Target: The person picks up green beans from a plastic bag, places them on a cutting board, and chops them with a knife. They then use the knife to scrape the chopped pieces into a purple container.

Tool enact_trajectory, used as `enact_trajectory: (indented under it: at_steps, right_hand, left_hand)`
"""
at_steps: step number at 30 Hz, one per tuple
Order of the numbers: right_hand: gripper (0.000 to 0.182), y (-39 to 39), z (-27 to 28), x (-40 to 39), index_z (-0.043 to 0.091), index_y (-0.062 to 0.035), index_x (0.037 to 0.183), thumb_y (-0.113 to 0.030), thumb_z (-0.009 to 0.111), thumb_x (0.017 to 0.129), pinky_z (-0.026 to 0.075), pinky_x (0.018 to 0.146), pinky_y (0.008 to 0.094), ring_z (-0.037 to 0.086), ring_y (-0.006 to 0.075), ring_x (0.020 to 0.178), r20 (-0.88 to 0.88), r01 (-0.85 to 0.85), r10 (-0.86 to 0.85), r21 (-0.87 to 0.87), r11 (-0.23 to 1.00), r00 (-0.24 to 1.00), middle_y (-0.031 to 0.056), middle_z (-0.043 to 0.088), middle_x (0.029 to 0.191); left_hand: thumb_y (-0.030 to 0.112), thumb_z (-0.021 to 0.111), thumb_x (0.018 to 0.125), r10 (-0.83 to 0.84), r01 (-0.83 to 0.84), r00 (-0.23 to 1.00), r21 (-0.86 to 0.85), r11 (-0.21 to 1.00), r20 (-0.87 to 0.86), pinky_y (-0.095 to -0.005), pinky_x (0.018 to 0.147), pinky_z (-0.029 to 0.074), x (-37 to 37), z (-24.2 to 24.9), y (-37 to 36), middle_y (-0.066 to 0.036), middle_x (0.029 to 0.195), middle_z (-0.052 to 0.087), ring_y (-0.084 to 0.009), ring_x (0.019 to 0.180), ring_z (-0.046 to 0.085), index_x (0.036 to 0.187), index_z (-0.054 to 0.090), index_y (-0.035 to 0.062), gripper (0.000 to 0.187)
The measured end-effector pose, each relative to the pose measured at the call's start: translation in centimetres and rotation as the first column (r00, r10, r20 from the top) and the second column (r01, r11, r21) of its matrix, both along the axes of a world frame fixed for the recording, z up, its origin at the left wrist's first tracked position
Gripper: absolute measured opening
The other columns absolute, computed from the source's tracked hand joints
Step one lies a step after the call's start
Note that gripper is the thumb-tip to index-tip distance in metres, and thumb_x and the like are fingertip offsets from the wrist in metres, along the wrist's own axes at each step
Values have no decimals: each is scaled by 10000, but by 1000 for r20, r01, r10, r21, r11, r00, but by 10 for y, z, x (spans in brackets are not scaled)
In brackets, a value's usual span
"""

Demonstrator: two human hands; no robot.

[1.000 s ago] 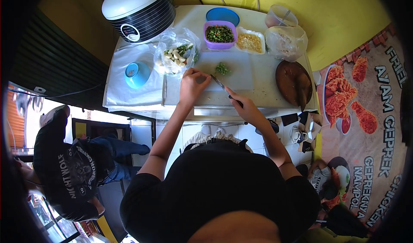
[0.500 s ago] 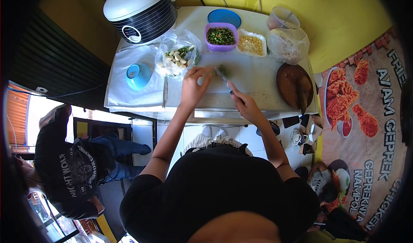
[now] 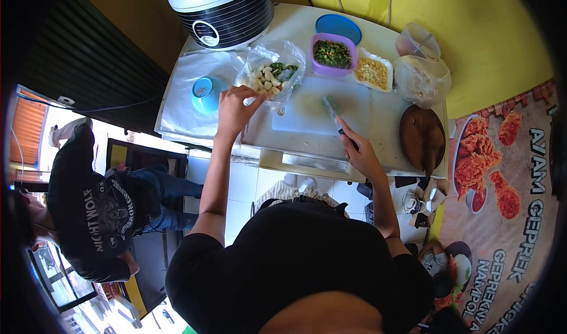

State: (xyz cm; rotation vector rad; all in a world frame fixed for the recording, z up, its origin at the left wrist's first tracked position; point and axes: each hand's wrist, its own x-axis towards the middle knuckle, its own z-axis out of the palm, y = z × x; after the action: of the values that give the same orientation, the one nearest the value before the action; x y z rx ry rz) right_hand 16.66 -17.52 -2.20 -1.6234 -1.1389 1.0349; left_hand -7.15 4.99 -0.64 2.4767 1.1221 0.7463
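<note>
My right hand (image 3: 361, 155) grips a knife (image 3: 331, 111) by its dark handle, its blade slanting up and left over a pale cutting board (image 3: 295, 118). Under the blade tip lie small green pieces (image 3: 335, 103), blurred. My left hand (image 3: 236, 112) is raised at the near side of a clear plastic bag (image 3: 293, 55) with peeled garlic cloves (image 3: 269, 77) and green chillies (image 3: 285, 71) inside. Its fingers are bent, with a gap between thumb and forefinger, and I see nothing held. A small pale piece (image 3: 281, 111) rests on the board's left part.
Behind the board stand a purple tub (image 3: 333, 69) of chopped greens, a white tray (image 3: 387, 87) of chopped pale pieces and a blue lid (image 3: 338, 28). A stone mortar (image 3: 416, 136), upturned blue bowl (image 3: 207, 95) and rice cooker (image 3: 227, 16) flank them. Another person (image 3: 109, 210) is at left.
My left hand has moved left, away from the green pieces to the plastic bag. The knife stays in my right hand near the greens. The whole view has shifted and tilted.
</note>
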Motion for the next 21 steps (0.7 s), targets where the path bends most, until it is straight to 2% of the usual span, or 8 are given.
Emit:
enact_trajectory:
  at_steps: [4,6,11,12,14,18,19,21]
  right_hand:
    - [489,4,5,1,374,-222,1465,-150,491,996,383,566,230,375,66,586,-1,-9,9,11,1000,1000,-32,379,658]
    - [491,7,4,2,375,-226,1465,-149,493,995,383,567,229,375,64,588,-2,-18,18,24,1000,1000,-34,380,664]
    - [492,23,0,6,389,-191,1459,-109,499,987,362,552,205,378,48,588,-10,-5,6,63,998,1000,-47,392,677]
    - [492,26,1,5,389,-191,1459,-109,499,987,362,552,205,378,48,588,-8,-8,8,64,998,1000,-47,392,677]
    - [496,32,4,5,392,-195,1459,-111,506,983,372,561,205,389,47,598,2,-28,28,50,998,1000,-47,402,691]
    - [498,39,1,6,395,-193,1458,-112,511,980,380,572,203,397,47,609,17,-32,31,49,998,999,-45,412,703]
    - [499,40,2,6,394,-192,1458,-113,512,980,383,577,203,399,48,612,16,-28,27,39,999,1000,-45,414,707]
    - [500,42,3,7,393,-192,1459,-114,513,979,385,581,203,400,48,616,14,-25,24,23,999,1000,-44,415,711]
  left_hand:
    - [269,730,793,-14,19,996,-54,998,87,-375,843,412,6,7,12,-47,934,702,-239,889,631,931,742,140,189]
    - [262,734,784,-88,83,985,34,996,151,-377,830,417,14,10,23,-48,946,697,-246,900,634,936,737,138,196]
    - [200,682,810,-266,260,957,63,963,113,-401,884,469,42,7,44,-91,983,682,-292,920,627,988,717,109,202]
    - [200,682,810,-264,258,958,65,964,114,-401,884,469,46,7,45,-91,983,682,-292,920,627,988,717,109,202]
    - [197,680,827,-250,251,966,-7,968,-61,-375,863,488,50,6,49,-114,1000,682,-301,915,638,1013,708,75,224]
    - [268,680,833,-263,270,955,35,962,-140,-368,815,505,39,26,50,-119,932,695,-292,858,654,901,734,49,235]
    - [268,680,833,-264,270,954,30,962,-142,-368,815,505,35,24,54,-119,932,695,-292,858,654,901,734,49,235]
    - [316,678,826,-181,182,983,-119,976,18,-375,813,485,29,20,59,-90,793,691,-274,767,652,834,742,66,258]
